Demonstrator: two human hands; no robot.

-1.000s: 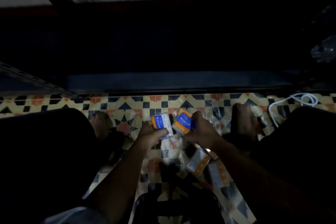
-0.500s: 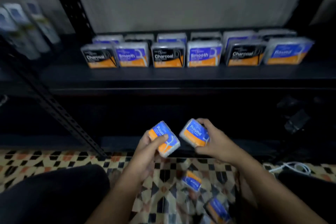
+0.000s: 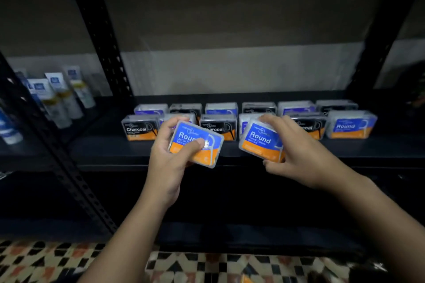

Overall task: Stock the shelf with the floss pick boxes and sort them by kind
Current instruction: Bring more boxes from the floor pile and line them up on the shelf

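Observation:
My left hand (image 3: 169, 163) grips a clear floss pick box with a blue and orange "Round" label (image 3: 195, 143), thumb across its front. My right hand (image 3: 296, 156) holds a second "Round" box (image 3: 261, 141) by its top and bottom edges. Both boxes hover tilted just in front of the black shelf (image 3: 115, 151). On that shelf stand two rows of boxes: black "Charcoal" boxes (image 3: 139, 130), blue ones partly hidden behind my hands, and a "Round" box (image 3: 350, 125) at the right end.
A perforated black upright (image 3: 108, 37) and a slanted brace (image 3: 57, 151) frame the shelf's left side. Tubes with blue labels (image 3: 57, 96) stand on the neighbouring shelf to the left. Patterned floor tiles (image 3: 207, 266) lie below.
Both hands have lifted the two "Round" boxes from the floor up to the shelf's front edge. My view has tilted up from the floor to the shelf.

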